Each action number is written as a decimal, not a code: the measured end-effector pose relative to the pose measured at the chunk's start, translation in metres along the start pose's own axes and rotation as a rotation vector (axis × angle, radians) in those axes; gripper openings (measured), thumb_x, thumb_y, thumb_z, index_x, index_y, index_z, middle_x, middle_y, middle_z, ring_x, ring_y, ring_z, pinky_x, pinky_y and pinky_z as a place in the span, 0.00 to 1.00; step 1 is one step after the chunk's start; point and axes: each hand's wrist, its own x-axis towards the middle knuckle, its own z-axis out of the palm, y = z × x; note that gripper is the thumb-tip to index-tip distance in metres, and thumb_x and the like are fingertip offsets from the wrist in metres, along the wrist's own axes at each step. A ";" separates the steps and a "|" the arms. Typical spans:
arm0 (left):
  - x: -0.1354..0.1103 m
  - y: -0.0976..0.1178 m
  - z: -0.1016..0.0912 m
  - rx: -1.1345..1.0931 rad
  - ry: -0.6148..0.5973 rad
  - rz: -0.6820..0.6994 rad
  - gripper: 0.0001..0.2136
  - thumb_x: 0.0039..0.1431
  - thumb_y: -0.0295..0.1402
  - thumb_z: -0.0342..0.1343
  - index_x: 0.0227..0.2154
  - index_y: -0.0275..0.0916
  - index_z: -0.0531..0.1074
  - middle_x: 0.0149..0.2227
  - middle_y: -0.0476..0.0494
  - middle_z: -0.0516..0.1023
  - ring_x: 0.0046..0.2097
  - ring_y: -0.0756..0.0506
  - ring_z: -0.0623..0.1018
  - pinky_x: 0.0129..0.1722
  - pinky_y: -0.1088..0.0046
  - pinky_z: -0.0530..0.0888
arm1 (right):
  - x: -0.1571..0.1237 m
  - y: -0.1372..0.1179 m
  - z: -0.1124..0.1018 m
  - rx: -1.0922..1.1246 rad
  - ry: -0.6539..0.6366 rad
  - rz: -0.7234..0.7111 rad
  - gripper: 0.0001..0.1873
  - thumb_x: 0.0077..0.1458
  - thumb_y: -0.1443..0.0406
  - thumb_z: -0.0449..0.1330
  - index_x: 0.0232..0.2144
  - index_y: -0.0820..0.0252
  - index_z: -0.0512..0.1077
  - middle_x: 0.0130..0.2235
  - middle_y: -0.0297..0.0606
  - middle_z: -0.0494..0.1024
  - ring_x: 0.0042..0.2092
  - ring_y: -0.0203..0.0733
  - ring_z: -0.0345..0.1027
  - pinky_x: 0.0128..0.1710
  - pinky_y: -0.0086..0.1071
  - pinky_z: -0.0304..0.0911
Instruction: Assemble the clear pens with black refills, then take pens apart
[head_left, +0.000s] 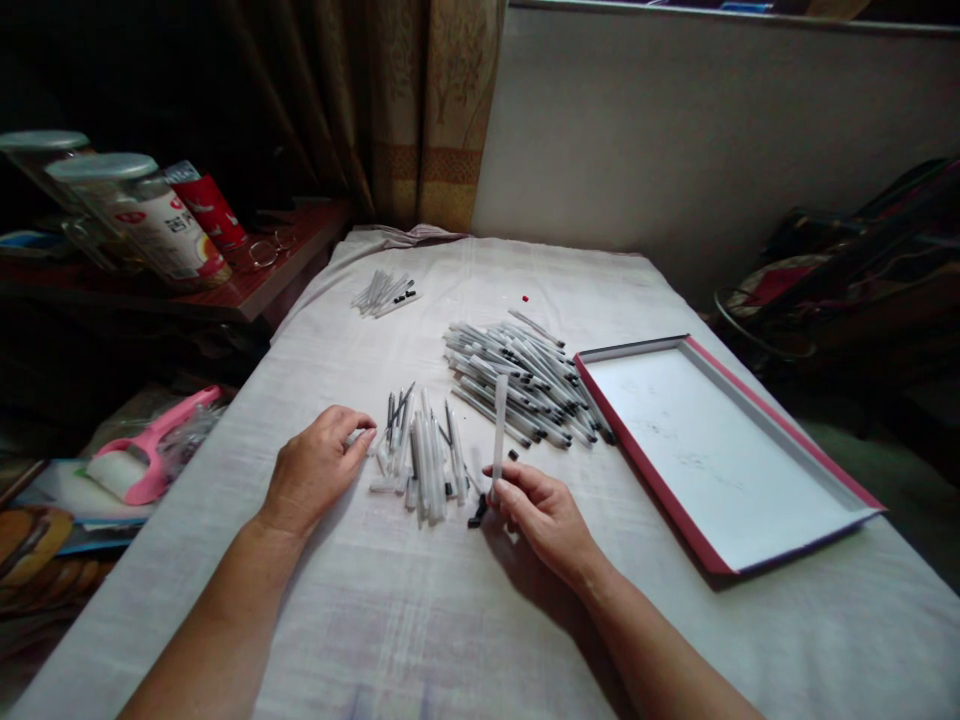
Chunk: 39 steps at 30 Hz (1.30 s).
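My right hand grasps 1 translucent pen barrel near its lower end, right of the loose barrels; its long axis stands nearly upright, upper end pointing upward. My left hand curls beside them; whether it pinches anything, I cannot tell. The cloth-covered surface also carries black-ended pens and a red-sided tray. Beyond it, a patterned curtain hangs beside a grey wall.
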 end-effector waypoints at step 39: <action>-0.024 0.045 0.000 -0.166 -0.327 0.575 0.15 0.69 0.38 0.39 0.35 0.41 0.70 0.29 0.49 0.77 0.30 0.48 0.77 0.29 0.75 0.68 | -0.004 -0.038 -0.041 -0.763 -0.094 -0.442 0.14 0.61 0.57 0.55 0.32 0.56 0.77 0.27 0.38 0.79 0.29 0.40 0.72 0.30 0.30 0.62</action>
